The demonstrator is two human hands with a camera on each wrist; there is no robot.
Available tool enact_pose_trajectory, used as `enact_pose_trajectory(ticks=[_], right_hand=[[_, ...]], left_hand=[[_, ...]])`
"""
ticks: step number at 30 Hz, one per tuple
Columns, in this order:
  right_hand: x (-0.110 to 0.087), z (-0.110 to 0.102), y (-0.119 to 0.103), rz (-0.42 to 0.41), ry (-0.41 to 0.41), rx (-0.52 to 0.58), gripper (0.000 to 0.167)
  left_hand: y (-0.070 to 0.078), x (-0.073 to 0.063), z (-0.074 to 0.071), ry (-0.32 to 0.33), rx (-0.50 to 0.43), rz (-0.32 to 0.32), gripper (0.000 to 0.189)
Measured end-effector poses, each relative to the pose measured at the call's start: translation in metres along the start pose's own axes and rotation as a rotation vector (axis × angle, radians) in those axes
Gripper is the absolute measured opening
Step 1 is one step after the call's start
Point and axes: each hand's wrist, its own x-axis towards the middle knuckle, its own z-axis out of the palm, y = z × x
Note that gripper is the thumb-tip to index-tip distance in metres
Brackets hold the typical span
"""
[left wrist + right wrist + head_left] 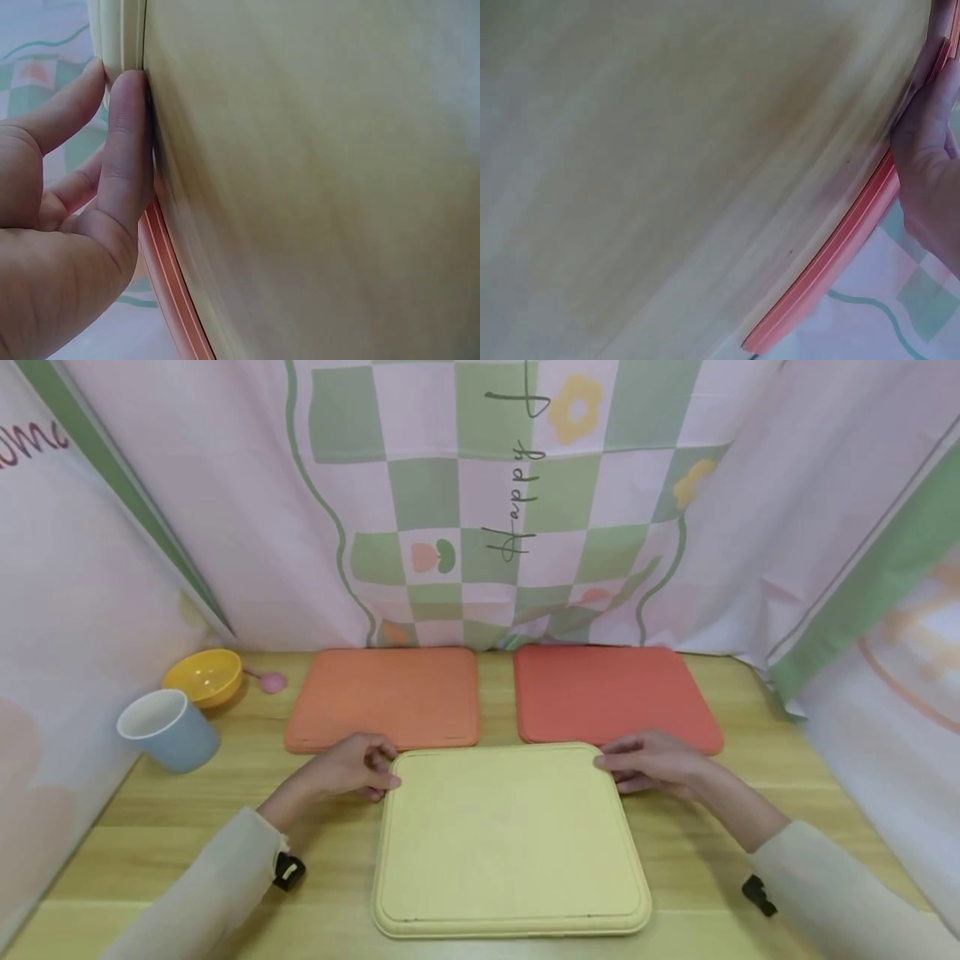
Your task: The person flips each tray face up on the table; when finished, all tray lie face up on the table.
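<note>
A pale yellow rectangular board (510, 835) with a rounded rim lies in front of me on the wooden table. At its far left corner my left hand (347, 770) pinches the edge, thumb on top and fingers at the side; the left wrist view shows this hand (97, 172) on the board's rim (120, 34). The right hand (660, 764) grips the far right corner, its thumb over the edge. Just behind are an orange board (386, 697) on the left and a red board (611, 693) on the right, both flat on the table.
At the left stand a blue-grey cup (176, 735) and a yellow bowl (217, 685), with a pink spoon (272, 682) beside the bowl. A patterned curtain (420, 493) hangs along the table's back edge, and pale cloth (900, 635) hangs at the sides.
</note>
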Motion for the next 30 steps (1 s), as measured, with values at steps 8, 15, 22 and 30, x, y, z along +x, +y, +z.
enact_pose_trajectory(ticks=[8,15,22,30], right_hand=[[-0.001,0.004,-0.006,-0.018,-0.002,-0.01,0.053],[-0.001,0.003,-0.009,-0.01,0.023,0.008,0.051],[0.001,0.003,-0.01,-0.015,0.039,0.021,0.05],[0.005,0.001,-0.014,-0.052,0.067,0.019,0.052]], left_hand=[[0.002,-0.002,-0.005,-0.017,-0.014,-0.023,0.047],[0.003,-0.002,-0.005,-0.014,-0.033,-0.031,0.049],[-0.001,-0.002,-0.007,-0.003,-0.071,-0.049,0.03],[-0.003,-0.003,-0.008,0.043,-0.17,-0.053,0.034]])
